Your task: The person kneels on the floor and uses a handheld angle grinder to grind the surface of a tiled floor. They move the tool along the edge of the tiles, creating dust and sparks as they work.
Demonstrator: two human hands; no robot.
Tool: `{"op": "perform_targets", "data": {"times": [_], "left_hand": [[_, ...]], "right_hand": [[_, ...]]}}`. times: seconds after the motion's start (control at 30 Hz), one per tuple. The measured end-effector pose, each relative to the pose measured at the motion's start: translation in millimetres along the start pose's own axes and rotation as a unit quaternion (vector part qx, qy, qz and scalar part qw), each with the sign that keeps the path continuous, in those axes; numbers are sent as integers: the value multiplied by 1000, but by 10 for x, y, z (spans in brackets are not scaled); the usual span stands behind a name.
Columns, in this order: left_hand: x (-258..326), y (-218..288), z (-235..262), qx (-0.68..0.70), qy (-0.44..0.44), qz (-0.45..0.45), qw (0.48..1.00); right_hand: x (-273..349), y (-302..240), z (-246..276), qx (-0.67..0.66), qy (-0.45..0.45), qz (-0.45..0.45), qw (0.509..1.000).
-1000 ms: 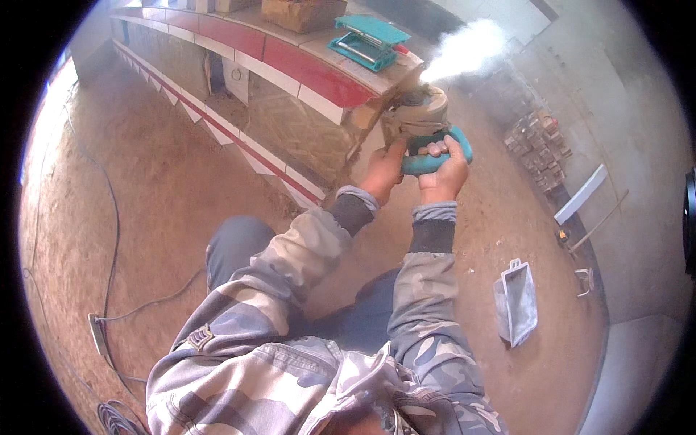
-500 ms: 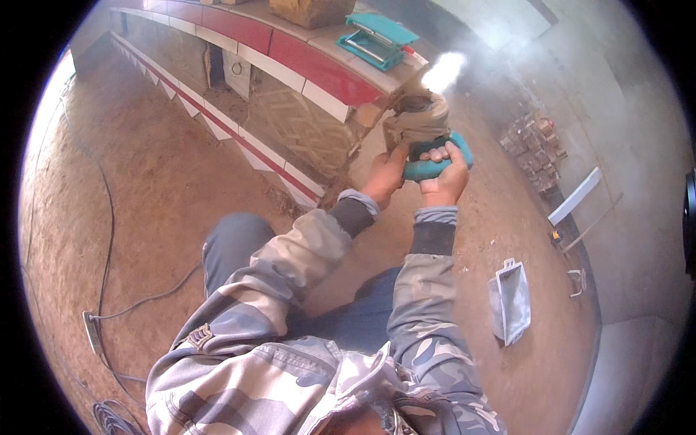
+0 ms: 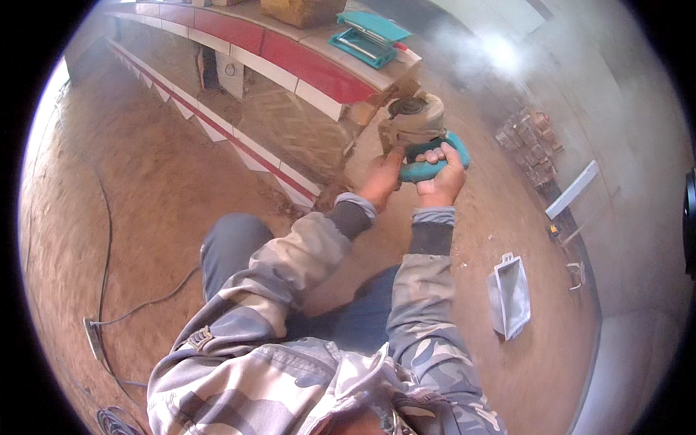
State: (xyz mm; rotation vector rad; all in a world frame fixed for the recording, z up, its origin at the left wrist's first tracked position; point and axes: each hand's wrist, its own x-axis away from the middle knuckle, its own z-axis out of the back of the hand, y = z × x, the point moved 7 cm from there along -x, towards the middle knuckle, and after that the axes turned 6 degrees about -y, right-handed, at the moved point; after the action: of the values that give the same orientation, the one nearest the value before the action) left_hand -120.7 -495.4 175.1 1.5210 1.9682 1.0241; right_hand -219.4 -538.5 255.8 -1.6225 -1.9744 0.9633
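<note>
My right hand is wrapped round the teal handle of a dust-coated power tool. With my left hand I grip the near left side of the same tool; its fingertips are partly hidden. The tool's rounded, dusty body is close to the end of the tiled counter, beside its rough, untiled corner. Whether the tool touches that edge I cannot tell. Which kind of power tool it is does not show.
On the counter lie a teal tile cutter and a brownish block. Stacked bricks, a white strip and a dusty white tray are to the right. Cables and a power strip lie left. Dust hangs ahead.
The view has shifted slightly. The tool sits a little nearer relative to the counter's corner, both hands still gripping it. The bright patch in the dust has moved right and farther away.
</note>
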Motion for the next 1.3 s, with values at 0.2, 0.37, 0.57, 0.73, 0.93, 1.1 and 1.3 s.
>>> {"op": "perform_targets", "data": {"times": [0.2, 0.37, 0.57, 0.73, 0.93, 1.1, 1.3], "left_hand": [[34, 40, 15, -21, -5, 5, 1000], [50, 51, -53, -8, -14, 1, 1000], [-84, -25, -122, 46, -55, 8, 997], [-246, -14, -322, 79, -90, -2, 993], [-380, -52, -489, 107, -114, 13, 988], [-503, -76, -571, 132, -143, -16, 981], [-568, 71, -670, 155, -148, -34, 976]], "right_hand": [[-32, 22, 3, -5, 3, -18, 1000], [-32, -29, 12, 16, 23, -2, 1000], [-11, -160, -194, 57, 3, 28, 998], [-40, -383, -374, 134, -4, 91, 987], [-231, -471, -426, 172, -34, 90, 980], [-210, -539, -608, 217, -50, 140, 965], [-243, -616, -759, 232, -59, 157, 958]]}}
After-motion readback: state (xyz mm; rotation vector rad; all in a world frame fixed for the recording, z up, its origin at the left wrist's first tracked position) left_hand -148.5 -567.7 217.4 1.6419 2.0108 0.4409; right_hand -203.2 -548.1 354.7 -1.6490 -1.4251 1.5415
